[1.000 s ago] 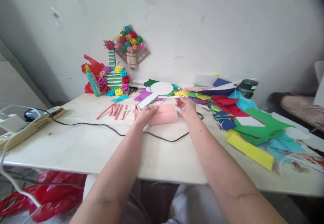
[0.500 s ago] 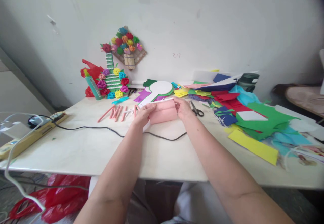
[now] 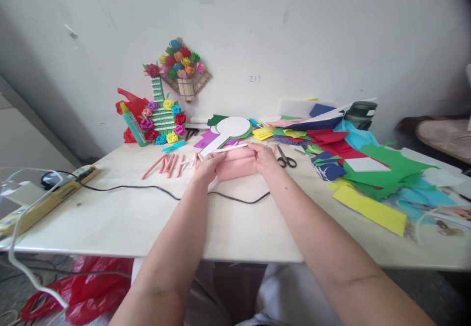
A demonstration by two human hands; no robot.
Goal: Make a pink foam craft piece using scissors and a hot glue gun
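Between my two hands is a piece of pink paper (image 3: 236, 168) with a crease across it, held just above the table. A thin white stick (image 3: 235, 148) lies along its far edge. My left hand (image 3: 209, 165) grips the paper's left end with the thumb on top. At the right end my right hand (image 3: 262, 157) pinches the paper and the stick's end. Several pink paper rolls (image 3: 171, 165) lie left of my left hand. Black-handled scissors (image 3: 286, 159) rest just right of my right hand.
A black cable (image 3: 147, 185) crosses the table from a yellow power strip (image 3: 47, 199). A glue bottle (image 3: 133, 125) and a flower-decorated guitar shape (image 3: 164, 115) stand at back left. Coloured paper (image 3: 382, 166) piles up at right, near a dark green bottle (image 3: 360, 115).
The white stick now shows more plainly along the paper's far edge, and my right fingers have closed in at its right end. The paper stays in about the same place.
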